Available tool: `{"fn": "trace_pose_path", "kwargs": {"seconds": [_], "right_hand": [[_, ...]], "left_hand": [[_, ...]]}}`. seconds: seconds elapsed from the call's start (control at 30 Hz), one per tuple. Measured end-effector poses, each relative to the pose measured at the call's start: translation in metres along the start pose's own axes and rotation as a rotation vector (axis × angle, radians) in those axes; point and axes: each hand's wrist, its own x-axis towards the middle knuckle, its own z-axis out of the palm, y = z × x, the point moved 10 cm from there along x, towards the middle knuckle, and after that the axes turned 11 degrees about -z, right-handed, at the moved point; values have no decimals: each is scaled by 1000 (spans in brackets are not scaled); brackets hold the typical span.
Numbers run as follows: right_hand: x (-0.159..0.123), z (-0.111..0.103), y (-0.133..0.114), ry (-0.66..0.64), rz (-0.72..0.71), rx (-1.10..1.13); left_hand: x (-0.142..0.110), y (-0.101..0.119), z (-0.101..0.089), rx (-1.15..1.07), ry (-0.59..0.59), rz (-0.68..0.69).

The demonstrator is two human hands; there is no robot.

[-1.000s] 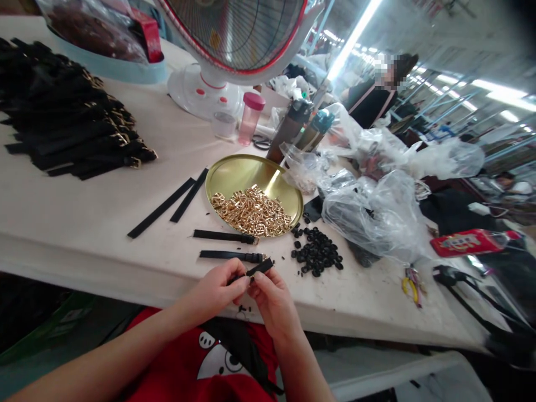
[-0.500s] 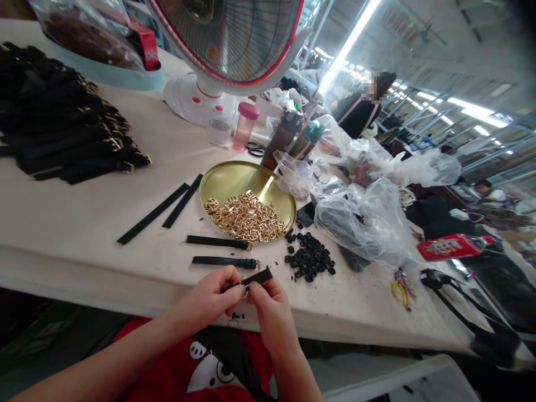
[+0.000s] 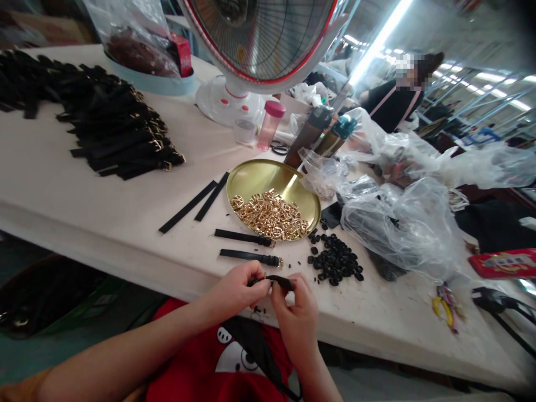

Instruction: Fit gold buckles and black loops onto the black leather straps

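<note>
Both hands meet at the table's near edge around a short black strap [image 3: 281,281]. My left hand [image 3: 247,282] pinches its left end, where a small bit of gold metal shows by the fingertips. My right hand [image 3: 298,304] grips the strap's other end between thumb and fingers. Just beyond lie two black straps with gold buckles, the nearer strap [image 3: 247,257] and the farther strap [image 3: 240,236]. A round gold tray [image 3: 259,173] holds a heap of gold buckles [image 3: 272,215]. Right of it is a pile of small black loops [image 3: 335,259].
Two plain black strips [image 3: 188,206] lie left of the tray. A large pile of buckled straps [image 3: 121,123] covers the far left. Behind stand a fan [image 3: 234,100], a pink-lidded cup [image 3: 270,125] and bottles [image 3: 307,137]. Plastic bags [image 3: 389,223] and yellow-handled pliers [image 3: 444,310] are at right.
The view has swung left, so everything sits farther right in the picture. The strap's right end, flat and straight before, is now bent down into my right fingers.
</note>
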Motion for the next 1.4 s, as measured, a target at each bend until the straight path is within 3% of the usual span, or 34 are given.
{"fn": "trace_pose_path", "kwargs": {"seconds": [0.07,0.13,0.33,0.53,0.67,0.77,0.87,0.93,1.0,1.1,1.2,1.4], "right_hand": [[0,-3,-15,16,-159,-173],[0,-1,-20,10,-225,-231],[4,6,15,-39,19,-74],[9,8,-4,-81,-135,-41],[9,13,1,-134,-49,3],[8,11,10,-192,3,11],[18,-21,34,-162,59,-36],[32,-73,60,-17,104,-195],[49,-131,84,88,135,-541],[74,-189,121,127,184,-712],[91,-206,150,56,242,-815],[101,-188,165,-63,306,-916]], "left_hand": [[-1,2,-4,50,50,6],[-2,4,-9,109,96,18],[-7,11,-11,270,100,69],[9,-4,-8,246,-4,25],[27,-12,-5,211,-15,-8],[31,0,2,275,-13,84],[34,3,9,391,-50,113],[40,-6,4,420,-34,48],[45,-14,-2,415,-3,-2],[47,-18,-4,395,-6,-19],[44,-15,-2,387,-18,-19],[39,-16,0,393,-44,-30]]}}
